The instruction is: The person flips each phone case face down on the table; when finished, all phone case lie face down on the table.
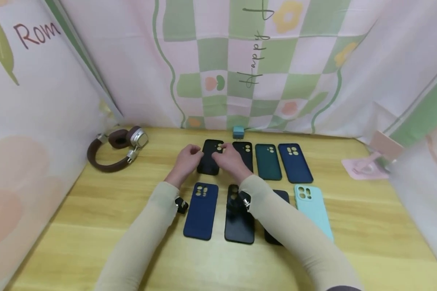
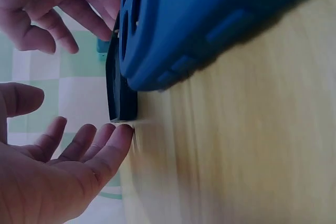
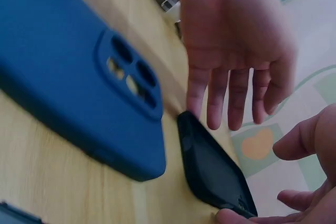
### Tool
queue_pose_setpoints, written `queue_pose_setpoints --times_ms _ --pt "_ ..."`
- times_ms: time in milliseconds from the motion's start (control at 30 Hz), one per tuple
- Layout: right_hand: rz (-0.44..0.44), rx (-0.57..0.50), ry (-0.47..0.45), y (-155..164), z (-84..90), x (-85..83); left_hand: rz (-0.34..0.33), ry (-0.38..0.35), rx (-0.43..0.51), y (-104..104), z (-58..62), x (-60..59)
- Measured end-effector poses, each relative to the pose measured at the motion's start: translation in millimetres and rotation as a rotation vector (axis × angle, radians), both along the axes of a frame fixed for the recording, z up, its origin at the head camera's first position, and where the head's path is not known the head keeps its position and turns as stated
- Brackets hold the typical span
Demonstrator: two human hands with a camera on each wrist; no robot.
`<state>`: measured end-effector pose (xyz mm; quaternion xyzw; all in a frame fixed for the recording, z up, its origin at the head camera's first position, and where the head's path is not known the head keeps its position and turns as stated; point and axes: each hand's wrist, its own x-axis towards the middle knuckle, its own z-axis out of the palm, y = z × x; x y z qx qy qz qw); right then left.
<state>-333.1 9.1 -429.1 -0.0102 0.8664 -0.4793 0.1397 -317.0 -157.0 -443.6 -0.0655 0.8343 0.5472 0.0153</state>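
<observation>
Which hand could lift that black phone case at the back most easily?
Probably the right hand: its fingertips already touch the black case near the top. The left hand hangs open beside its left edge, not clearly touching.

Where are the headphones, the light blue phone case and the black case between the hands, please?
headphones (image 1: pixel 111 155): head view, on the brown headband.
light blue phone case (image 1: pixel 313 210): head view, its middle.
black case (image 1: pixel 208 161): head view, its back.
</observation>
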Motion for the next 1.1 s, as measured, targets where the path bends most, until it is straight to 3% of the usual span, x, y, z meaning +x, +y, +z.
queue_pose_setpoints --times_ms 233,367,600,700,867,1100 --pt "-0.016 -0.026 0.025 -2 -3.9 -0.6 -0.004 -0.011 0.006 1 -2.9 -2.2" --pt "-0.077 -0.103 0.005 0 -8.0 -4.3 0.009 0.011 0.026 1 -3.3 -2.5" --pt "-0.221 -0.301 -0.015 -2 -11.1 -8.1 0.056 0.036 0.26 0 -2.3 -0.9" --pt "-0.25 -0.38 -0.004 -6 -12.0 -8.2 0.043 0.017 0.307 -1 -1.2 -0.4" --pt "-0.201 -0.444 -0.009 -14 -11.8 -4.3 0.002 -0.009 0.335 1 1.4 2.2" --pt "-0.06 -0.479 -0.039 -20 -12.8 -1.1 -0.002 0.043 0.315 6 4.9 7.5"
